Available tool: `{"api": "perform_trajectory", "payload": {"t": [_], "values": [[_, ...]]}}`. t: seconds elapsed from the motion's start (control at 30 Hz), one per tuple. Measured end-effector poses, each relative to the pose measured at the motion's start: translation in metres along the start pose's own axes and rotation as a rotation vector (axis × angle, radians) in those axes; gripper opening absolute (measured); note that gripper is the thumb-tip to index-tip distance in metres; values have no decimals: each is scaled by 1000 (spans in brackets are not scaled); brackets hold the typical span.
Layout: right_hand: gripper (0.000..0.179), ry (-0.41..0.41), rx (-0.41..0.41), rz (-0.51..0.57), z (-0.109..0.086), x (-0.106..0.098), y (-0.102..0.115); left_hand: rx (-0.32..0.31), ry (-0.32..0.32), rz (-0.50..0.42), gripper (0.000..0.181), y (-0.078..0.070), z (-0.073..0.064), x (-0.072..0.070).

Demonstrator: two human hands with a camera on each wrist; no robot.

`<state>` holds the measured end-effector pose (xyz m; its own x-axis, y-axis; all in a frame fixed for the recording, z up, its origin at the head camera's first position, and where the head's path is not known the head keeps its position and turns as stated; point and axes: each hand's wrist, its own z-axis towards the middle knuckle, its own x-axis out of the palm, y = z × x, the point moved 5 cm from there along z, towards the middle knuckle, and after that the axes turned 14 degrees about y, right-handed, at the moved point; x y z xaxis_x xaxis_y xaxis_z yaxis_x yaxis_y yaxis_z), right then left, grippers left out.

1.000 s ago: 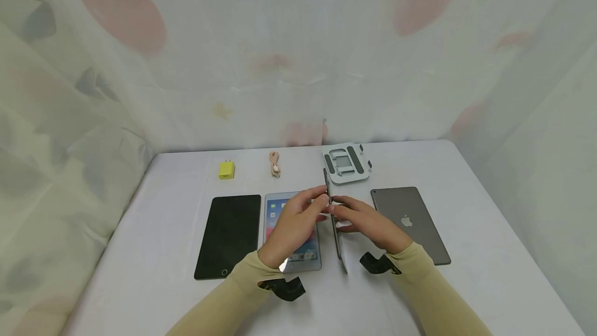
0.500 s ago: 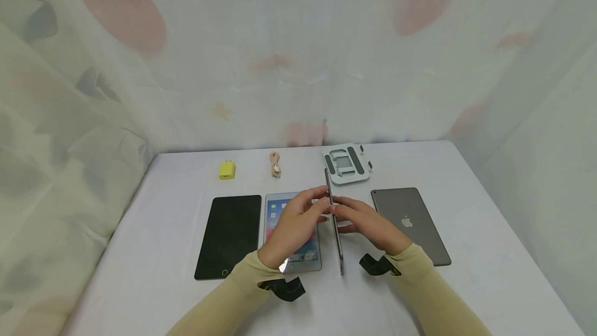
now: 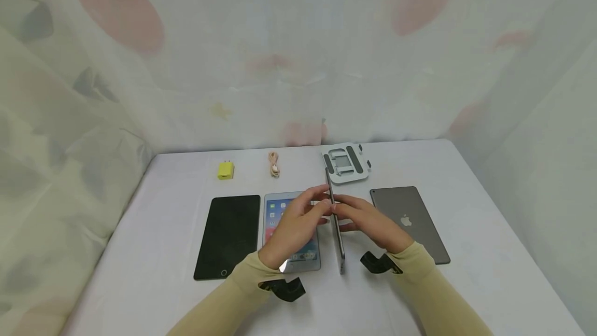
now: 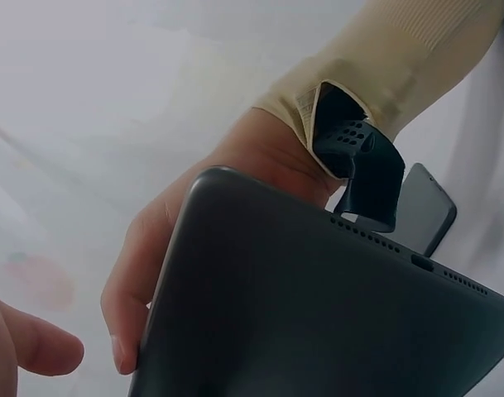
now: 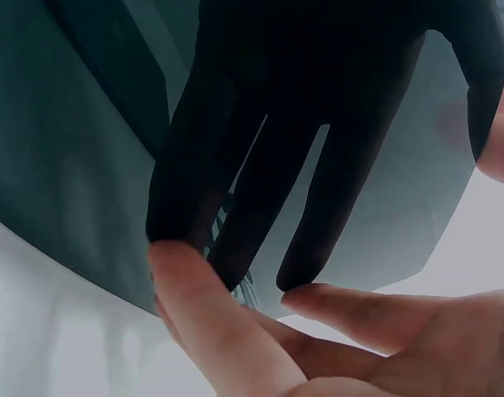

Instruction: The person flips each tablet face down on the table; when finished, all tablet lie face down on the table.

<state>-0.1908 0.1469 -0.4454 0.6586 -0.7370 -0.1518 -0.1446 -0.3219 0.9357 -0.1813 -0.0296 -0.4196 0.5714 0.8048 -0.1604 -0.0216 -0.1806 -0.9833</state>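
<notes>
A dark grey tablet (image 3: 341, 250) stands on edge above the table, nearly edge-on in the head view. My left hand (image 3: 293, 226) holds it from the left, thumb and fingertips close to its upper part. From the right, my right hand (image 3: 373, 226) grips it too. The left wrist view shows its plain back (image 4: 318, 306) with a charging port and speaker holes along one edge. In the right wrist view, right fingertips (image 5: 181, 269) touch its glossy screen (image 5: 417, 198), which mirrors the hand darkly.
Under my left hand lies a white tablet (image 3: 308, 261) with a lit screen. A black tablet (image 3: 228, 237) lies left of it, a grey tablet (image 3: 410, 222) face down at right. Behind are a yellow charger (image 3: 226, 170), a coiled cable (image 3: 273, 165) and a folding stand (image 3: 346, 164).
The held tablet has turned slightly, its near end swinging a little left, then back slightly. Both hands stay in nearly the same place around it.
</notes>
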Motion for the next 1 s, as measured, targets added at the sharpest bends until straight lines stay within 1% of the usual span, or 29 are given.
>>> {"api": "perform_trajectory", "payload": {"t": [0.07,0.17,0.27,0.33,0.43,0.53,0.63,0.73,0.9,1.0], "values": [[74,-9,-4,-10,-1,-2,1,-11,3,-1,51,1,0,0],[70,-19,-35,-14,-4,-6,4,-35,15,1,52,5,1,2],[65,-18,-74,-34,-10,-10,9,-78,31,30,55,11,3,4],[63,-17,-90,-56,-13,-12,11,-121,30,78,58,17,5,5],[63,-19,-101,-83,-19,-15,15,-212,35,141,64,27,6,6],[63,-39,-100,-109,-28,-20,18,-273,67,159,71,34,7,9],[63,-71,-73,-140,-39,-27,19,-295,99,144,74,38,6,13],[63,-100,-45,-163,-47,-34,17,-301,108,137,74,41,5,14],[60,-151,-14,-165,-58,-45,5,-325,123,151,76,46,4,15],[61,-164,-1,-175,-62,-50,-3,-325,130,156,76,46,4,15]]}}
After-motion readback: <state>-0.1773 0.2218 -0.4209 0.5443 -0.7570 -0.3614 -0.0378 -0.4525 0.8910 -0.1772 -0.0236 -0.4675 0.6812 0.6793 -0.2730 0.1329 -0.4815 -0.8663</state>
